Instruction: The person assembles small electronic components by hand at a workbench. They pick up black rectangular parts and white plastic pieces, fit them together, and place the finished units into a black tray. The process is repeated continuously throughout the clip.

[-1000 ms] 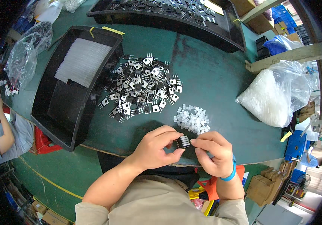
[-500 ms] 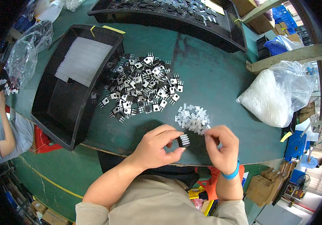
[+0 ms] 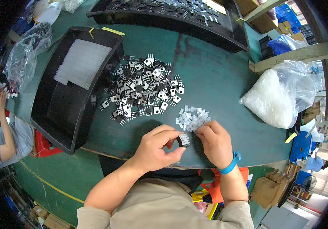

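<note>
Between the thumb and fingers of my left hand [image 3: 154,148] is a small stack of black transistors [image 3: 185,140], a row of pale strips showing on its side. My right hand [image 3: 216,145] is closed in a pinch at the near right edge of a pile of small translucent plastic pieces [image 3: 190,118]; what lies between its fingertips is too small to make out. Beyond my left hand spreads a heap of loose transistors [image 3: 143,89] with black bodies, silvery tabs and thin legs.
A black tray [image 3: 57,116] on the left holds a white ridged sheet [image 3: 81,63]. Across the back stands a long black bin [image 3: 164,23] of dark parts. A clear bag of white pieces [image 3: 267,97] rests on the right. Another person's arm [image 3: 4,122] shows at far left.
My right hand has moved left and slightly inward to the edge of the translucent pile, its fingers closing together. My left hand has shifted slightly left, tilting the transistor stack.
</note>
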The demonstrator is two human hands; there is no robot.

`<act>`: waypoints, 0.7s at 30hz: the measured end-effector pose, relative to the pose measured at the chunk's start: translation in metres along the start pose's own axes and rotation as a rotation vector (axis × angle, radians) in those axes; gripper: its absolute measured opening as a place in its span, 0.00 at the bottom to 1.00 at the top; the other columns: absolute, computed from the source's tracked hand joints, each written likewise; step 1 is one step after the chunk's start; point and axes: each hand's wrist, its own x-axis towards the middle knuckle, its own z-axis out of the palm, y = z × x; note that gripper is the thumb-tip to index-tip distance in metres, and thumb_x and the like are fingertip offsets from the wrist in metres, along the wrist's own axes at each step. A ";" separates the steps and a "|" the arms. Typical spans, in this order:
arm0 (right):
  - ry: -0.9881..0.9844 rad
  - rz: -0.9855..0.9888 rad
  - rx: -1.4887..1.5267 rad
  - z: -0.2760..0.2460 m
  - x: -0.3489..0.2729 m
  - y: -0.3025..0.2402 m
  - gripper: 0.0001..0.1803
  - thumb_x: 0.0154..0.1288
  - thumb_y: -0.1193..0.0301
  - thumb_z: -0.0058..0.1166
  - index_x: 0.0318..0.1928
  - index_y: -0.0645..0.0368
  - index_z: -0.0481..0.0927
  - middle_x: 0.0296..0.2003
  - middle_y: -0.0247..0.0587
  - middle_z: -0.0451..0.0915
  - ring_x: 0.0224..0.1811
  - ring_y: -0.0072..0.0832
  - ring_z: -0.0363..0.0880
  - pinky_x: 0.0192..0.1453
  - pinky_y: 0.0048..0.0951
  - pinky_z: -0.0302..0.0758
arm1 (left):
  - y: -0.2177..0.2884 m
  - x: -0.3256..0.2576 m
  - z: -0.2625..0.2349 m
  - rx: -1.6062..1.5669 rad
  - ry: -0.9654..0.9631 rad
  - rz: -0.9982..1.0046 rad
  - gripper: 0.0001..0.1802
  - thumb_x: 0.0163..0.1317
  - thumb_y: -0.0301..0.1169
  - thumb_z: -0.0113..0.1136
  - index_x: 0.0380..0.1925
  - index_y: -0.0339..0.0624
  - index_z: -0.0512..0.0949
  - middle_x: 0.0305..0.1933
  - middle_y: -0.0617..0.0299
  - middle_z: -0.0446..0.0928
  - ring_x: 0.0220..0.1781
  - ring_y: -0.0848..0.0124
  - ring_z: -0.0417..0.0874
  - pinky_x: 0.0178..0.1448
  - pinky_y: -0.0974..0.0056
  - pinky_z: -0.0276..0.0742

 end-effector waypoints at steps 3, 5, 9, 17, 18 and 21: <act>0.017 0.022 0.083 -0.001 0.000 -0.001 0.08 0.57 0.80 0.63 0.37 0.59 0.80 0.36 0.45 0.80 0.38 0.47 0.82 0.41 0.42 0.79 | 0.000 0.000 0.000 0.001 0.000 0.001 0.20 0.49 0.22 0.74 0.45 0.35 0.83 0.39 0.59 0.81 0.29 0.76 0.78 0.31 0.70 0.76; 0.042 0.075 0.195 -0.004 -0.003 -0.005 0.08 0.57 0.81 0.63 0.37 0.60 0.79 0.36 0.46 0.80 0.39 0.47 0.82 0.41 0.40 0.79 | 0.001 0.001 0.000 0.005 0.003 0.011 0.20 0.49 0.23 0.74 0.45 0.34 0.82 0.37 0.59 0.80 0.28 0.73 0.78 0.31 0.68 0.77; 0.001 0.108 0.378 -0.016 -0.004 -0.017 0.10 0.58 0.82 0.65 0.38 0.60 0.79 0.36 0.46 0.80 0.37 0.42 0.81 0.41 0.36 0.78 | -0.001 0.000 0.000 -0.009 -0.008 0.016 0.21 0.50 0.23 0.75 0.45 0.34 0.82 0.38 0.59 0.80 0.29 0.73 0.78 0.31 0.68 0.77; -0.005 -0.001 0.512 -0.029 0.003 -0.030 0.09 0.59 0.82 0.66 0.40 0.61 0.82 0.36 0.44 0.81 0.36 0.38 0.81 0.40 0.33 0.78 | 0.000 -0.001 -0.001 0.013 -0.026 0.028 0.21 0.50 0.24 0.75 0.46 0.35 0.82 0.39 0.59 0.80 0.30 0.73 0.79 0.32 0.68 0.78; -0.020 0.010 0.523 -0.029 0.004 -0.031 0.09 0.59 0.82 0.66 0.40 0.61 0.83 0.36 0.44 0.81 0.36 0.38 0.82 0.40 0.33 0.78 | 0.001 0.000 -0.001 0.011 -0.032 0.020 0.21 0.50 0.24 0.75 0.46 0.35 0.83 0.39 0.58 0.80 0.30 0.73 0.79 0.33 0.68 0.78; -0.053 0.025 0.534 -0.029 0.005 -0.033 0.09 0.58 0.82 0.66 0.40 0.61 0.84 0.36 0.45 0.81 0.36 0.38 0.82 0.40 0.32 0.78 | 0.003 0.001 -0.001 0.008 -0.042 0.006 0.21 0.49 0.24 0.74 0.46 0.34 0.83 0.38 0.58 0.80 0.31 0.73 0.79 0.34 0.69 0.78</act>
